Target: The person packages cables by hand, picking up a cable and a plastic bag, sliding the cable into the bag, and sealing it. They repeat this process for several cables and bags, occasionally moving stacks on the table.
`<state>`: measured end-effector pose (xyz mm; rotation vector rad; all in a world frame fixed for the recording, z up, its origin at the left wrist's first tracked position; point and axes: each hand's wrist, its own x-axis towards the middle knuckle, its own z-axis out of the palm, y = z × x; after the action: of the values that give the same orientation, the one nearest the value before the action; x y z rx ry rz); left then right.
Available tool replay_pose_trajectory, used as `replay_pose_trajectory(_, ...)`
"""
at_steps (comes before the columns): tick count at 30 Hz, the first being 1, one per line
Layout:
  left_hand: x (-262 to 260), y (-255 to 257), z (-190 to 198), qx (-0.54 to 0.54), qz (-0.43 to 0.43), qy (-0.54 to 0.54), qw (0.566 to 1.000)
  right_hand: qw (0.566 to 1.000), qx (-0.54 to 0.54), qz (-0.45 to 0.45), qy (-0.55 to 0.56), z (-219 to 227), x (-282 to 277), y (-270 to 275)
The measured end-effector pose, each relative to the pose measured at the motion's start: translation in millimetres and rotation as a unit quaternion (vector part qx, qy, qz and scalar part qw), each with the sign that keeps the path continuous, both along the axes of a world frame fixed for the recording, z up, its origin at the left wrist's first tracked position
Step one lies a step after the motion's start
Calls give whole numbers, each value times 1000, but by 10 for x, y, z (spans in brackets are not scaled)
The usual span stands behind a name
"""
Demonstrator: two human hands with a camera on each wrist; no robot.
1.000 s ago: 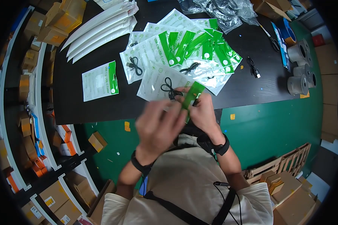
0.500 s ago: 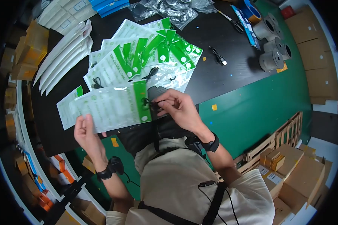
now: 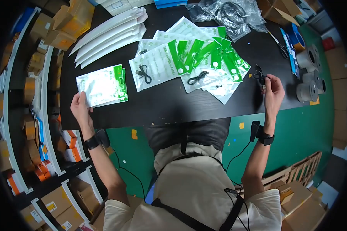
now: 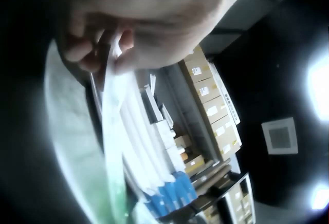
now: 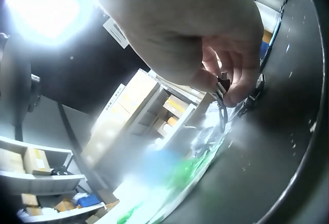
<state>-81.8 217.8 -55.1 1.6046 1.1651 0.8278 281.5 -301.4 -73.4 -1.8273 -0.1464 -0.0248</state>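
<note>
My left hand [image 3: 81, 111] pinches the near left corner of a clear and green cable packet [image 3: 100, 86] at the table's left. That packet overlaps another green-edged packet [image 3: 124, 92], whose edge shows beneath it. In the left wrist view the held packet [image 4: 114, 126] hangs edge-on from thumb and fingers. Off to the right, my right hand [image 3: 274, 96] pinches a short black cable [image 5: 222, 98] by its plug end, low over the table. A second black cable [image 5: 252, 99] lies on the table right beside the fingertips.
Fanned cable packets [image 3: 154, 63] cover the table's middle, some with black cables inside. White padded envelopes [image 3: 108, 36] lie at the back left, crumpled clear bags [image 3: 229, 17] at the back. Scissors [image 3: 283, 50] and label rolls [image 3: 306, 90] occupy the right side.
The right hand has drawn a cable away from the packet and carried it right, beside the loose cable. The left hand has moved the packet left onto the other one.
</note>
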Motion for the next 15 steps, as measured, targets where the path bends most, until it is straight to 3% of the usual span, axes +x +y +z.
replay_pose_trajectory(2, -5, 57, -82, -1, 5, 50, 999, 998, -57, -18, -13, 5, 53, 38)
replay_pose_trajectory(3, 13, 47, -100, 156, 17, 150, 976, 996, -86, -28, -19, 21, 54, 69)
replay_pose_trajectory(4, 37, 36, -121, 306, 26, 245, 920, 996, -86, -28, -19, 36, 49, 90)
replay_pose_trajectory(5, 55, 20, -144, 445, 33, 332, 831, 996, -86, -25, -13, 50, 36, 101)
replay_pose_trajectory(8, 300, -366, 108, 434, -5, 312, 845, 995, -95, -21, 0, 117, -28, 111)
replay_pose_trajectory(10, 509, -682, 289, 426, -20, 302, 853, 988, -134, -48, -65, 139, -84, 106)
replay_pose_trajectory(12, 707, -934, 386, 382, -192, 208, 880, 982, -152, -55, -98, 161, -142, 120)
replay_pose_trajectory(15, 1005, -1288, 363, 356, -257, 202, 875, 947, -246, -60, -198, 264, -252, 115)
